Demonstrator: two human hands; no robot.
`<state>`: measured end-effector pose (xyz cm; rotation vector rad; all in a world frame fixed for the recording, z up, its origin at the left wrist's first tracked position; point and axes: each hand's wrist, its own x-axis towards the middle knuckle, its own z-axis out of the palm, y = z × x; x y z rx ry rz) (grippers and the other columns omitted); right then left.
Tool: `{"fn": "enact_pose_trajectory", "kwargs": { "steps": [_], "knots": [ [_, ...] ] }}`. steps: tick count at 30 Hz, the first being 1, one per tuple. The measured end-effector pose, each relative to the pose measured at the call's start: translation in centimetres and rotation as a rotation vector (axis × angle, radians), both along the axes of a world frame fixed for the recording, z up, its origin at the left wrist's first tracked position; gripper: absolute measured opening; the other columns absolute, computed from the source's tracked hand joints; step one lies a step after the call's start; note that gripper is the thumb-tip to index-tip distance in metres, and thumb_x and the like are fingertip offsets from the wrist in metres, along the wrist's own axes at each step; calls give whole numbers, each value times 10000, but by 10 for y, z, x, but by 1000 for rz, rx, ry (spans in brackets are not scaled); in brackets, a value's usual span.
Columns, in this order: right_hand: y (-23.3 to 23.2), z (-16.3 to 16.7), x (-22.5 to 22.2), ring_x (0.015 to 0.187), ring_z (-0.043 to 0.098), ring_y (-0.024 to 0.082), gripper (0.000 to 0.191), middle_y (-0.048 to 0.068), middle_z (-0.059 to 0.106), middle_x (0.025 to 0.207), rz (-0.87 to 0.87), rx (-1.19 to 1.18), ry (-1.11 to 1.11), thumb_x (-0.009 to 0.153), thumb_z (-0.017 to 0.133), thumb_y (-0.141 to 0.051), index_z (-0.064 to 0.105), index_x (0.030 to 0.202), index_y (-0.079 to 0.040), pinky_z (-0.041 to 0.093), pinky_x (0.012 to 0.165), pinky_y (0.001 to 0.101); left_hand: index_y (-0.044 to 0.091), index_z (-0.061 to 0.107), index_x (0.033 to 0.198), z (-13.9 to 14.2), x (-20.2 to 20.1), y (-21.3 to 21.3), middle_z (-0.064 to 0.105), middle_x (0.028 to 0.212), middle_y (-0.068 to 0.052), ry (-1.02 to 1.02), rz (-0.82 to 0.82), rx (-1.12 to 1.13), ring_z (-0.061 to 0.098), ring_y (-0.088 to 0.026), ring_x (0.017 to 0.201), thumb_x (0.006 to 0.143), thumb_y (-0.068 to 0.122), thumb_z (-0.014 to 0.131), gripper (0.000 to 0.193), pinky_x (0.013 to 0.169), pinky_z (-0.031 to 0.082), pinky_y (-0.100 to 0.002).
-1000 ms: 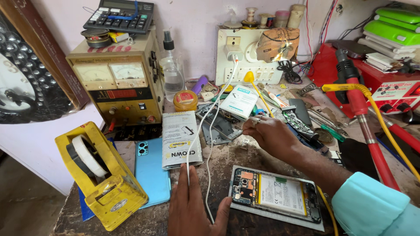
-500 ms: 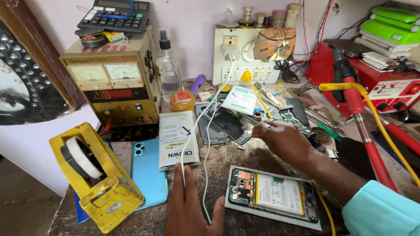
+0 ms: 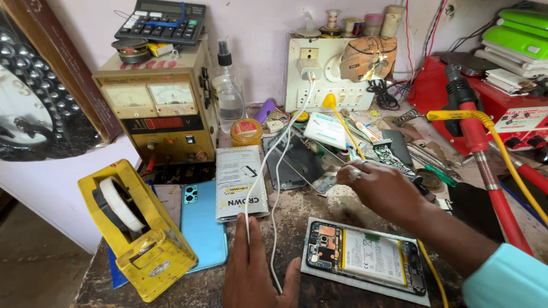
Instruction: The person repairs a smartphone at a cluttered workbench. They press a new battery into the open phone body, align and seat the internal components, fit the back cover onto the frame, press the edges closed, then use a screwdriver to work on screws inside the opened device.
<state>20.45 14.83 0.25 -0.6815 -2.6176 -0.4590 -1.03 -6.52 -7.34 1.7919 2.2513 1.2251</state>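
The opened phone, back cover off with its battery and circuit board showing, lies on a pale sheet near the front edge of the counter, between the two hands. The left hand rests flat on the counter just to the phone's left, fingers stretched out and nothing in its grip; a white cable runs from the wall charger down past its fingertips and under the palm. The right hand hovers above and behind the phone, fingers curled together toward the clutter of small tools in the counter's middle; whether its grip holds anything cannot be told.

Left of the resting hand lies a grey-white packet, and beside that a light blue phone back cover. A yellow tape dispenser stands at the front left corner. Along the back edge sit a yellow power supply with two meters, a calculator on top of it, a clear spray bottle and a white socket board. A red hot-air tool with a yellow cable leans at the right side.
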Motion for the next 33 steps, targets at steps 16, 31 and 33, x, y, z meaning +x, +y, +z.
{"fn": "enact_pose_trajectory", "kwargs": {
  "steps": [16,31,33],
  "knots": [
    [-42,0,105,919,750,128,110,23,816,1022,-114,-496,404,850,740,-135,762,940,-77,599,812,296,-70,336,1503,-4,-4,-1,253,1576,-393,95,-44,41,383,-571,1396,737,478,793,1047,1052,357,-637],
    [-42,-50,141,826,639,186,151,112,690,1028,267,-1529,1161,1036,572,-153,626,1063,-14,525,726,303,-4,264,1585,96,-10,62,436,1544,-240,-366,-493,42,459,-342,1407,960,334,684,825,1111,390,-444],
    [-45,-52,139,810,629,171,133,92,678,1002,297,-1611,1233,1017,590,-159,611,1060,-35,531,724,302,94,251,1616,96,-2,84,534,1472,-134,-663,-531,-95,592,-232,1271,931,307,661,826,1011,504,-368]
  ]
}}
